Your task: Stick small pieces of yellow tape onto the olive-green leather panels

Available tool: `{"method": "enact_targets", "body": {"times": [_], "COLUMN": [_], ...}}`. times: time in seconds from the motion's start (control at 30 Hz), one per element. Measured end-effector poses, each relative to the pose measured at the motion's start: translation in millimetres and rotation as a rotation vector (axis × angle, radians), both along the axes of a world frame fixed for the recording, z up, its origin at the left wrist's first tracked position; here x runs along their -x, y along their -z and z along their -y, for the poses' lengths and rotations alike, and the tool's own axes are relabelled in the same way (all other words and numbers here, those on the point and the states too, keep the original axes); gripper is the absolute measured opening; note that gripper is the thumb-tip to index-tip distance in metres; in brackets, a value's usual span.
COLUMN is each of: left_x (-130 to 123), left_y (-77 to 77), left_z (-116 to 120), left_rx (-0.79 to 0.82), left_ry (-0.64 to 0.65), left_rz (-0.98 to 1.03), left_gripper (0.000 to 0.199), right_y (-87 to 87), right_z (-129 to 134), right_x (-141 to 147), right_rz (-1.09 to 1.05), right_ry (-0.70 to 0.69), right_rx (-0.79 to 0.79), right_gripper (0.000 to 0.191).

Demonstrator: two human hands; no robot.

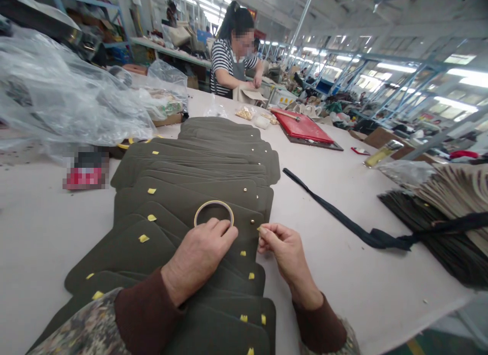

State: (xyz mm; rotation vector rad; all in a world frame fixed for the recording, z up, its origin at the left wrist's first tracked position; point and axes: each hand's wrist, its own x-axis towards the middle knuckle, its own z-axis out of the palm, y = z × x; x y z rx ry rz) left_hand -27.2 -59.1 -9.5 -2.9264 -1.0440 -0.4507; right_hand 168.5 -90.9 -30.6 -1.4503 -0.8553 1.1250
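Observation:
Several dark olive flat panels (179, 197) with rounded corners lie overlapped in a long row in front of me. My left hand (206, 250) is closed on a roll of yellow tape (195, 212), which stands tilted above the panels. To its right, my right hand (280, 245) pinches a small yellow piece of tape (260, 229) between thumb and fingers, beside the panels' right edge. A small gold stud (252, 222) sits on the panel near those fingertips. Yellow tape bits (144, 238) stick to the nearer panels on both sides.
A black strap (335, 210) runs over the pale table (328, 289) to a stack of dark and beige pieces (427, 233). Clear plastic bags (64, 90) heap at the left. A red board (303, 126) lies at the back, near a co-worker (234, 57) handling beige material.

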Motion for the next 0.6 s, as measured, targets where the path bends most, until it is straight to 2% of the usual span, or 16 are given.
{"method": "enact_targets", "body": {"times": [0.1,0.3,0.43,0.6], "left_x": [4,7,9,11], "left_y": [2.8,2.6,0.5,3.5], "left_z": [-2,7,7,5], "left_rx": [0.08,0.195,0.228,0.256], "left_ry": [-0.017,-0.001,0.012,0.014], "left_rz": [-0.127,-0.165,-0.168,-0.145], "left_gripper": [0.011,0.01,0.008,0.007], "right_y": [3.4,7.6,6.3,9.3], "right_z": [0,3,5,2], "right_x": [-6,-3,2,8], "right_rz": [0.052,0.174,0.42,0.77], "right_ry": [-0.026,-0.156,-0.218,-0.246], "right_rx": [0.02,0.089,0.08,-0.069], "right_gripper": [0.034,0.028,0.02,0.016]}}
